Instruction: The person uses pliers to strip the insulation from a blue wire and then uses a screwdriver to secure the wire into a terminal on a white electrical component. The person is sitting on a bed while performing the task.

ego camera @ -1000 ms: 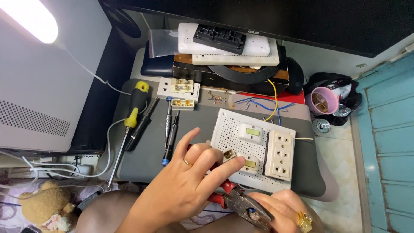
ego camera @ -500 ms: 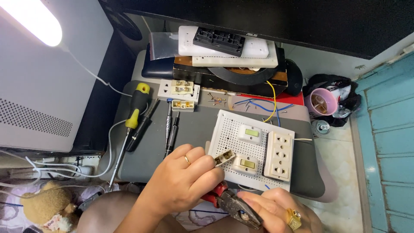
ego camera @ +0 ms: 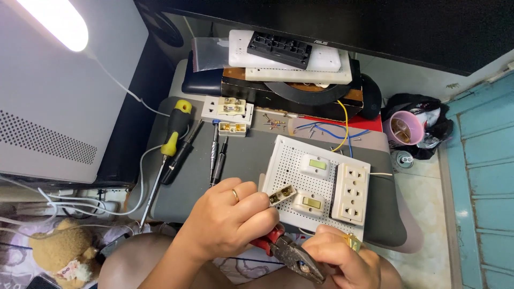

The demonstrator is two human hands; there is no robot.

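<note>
Landmark: the white perforated board (ego camera: 289,160) lay on the grey surface (ego camera: 241,160), and every place below is told from it.
Left hand: your left hand (ego camera: 227,225) was at the near left corner of the board, with the fingers pressed together in a pinch.
Thing held: you pinched a small cream switch module (ego camera: 281,195), with its brass terminals turned up toward you, probably so that you could see the screw holes.
Where it was: the module was lifted just over the board's left edge, beside the small switch (ego camera: 310,203) mounted there, not lying on it.
Right hand: your right hand (ego camera: 342,262) was below the near edge of the board, closed around a tool.
Tool: you held red-handled pliers (ego camera: 292,251) in that fist, the dark nose pointing down and right, away from the module, so it seemed only kept ready.
On the board: an upper switch (ego camera: 317,166) sat at the middle and a triple socket (ego camera: 350,192) at the right side, both fixed flat.
Left of the board: a yellow-handled screwdriver (ego camera: 174,134) and two thin drivers (ego camera: 217,155) lay side by side, handles away from you, easy to reach.
Behind the board: two more cream modules (ego camera: 230,112), loose screws (ego camera: 273,124) and blue and yellow wires (ego camera: 332,131) were spread there.
Right of the board: a pink cup (ego camera: 401,128) stood well apart.
</note>
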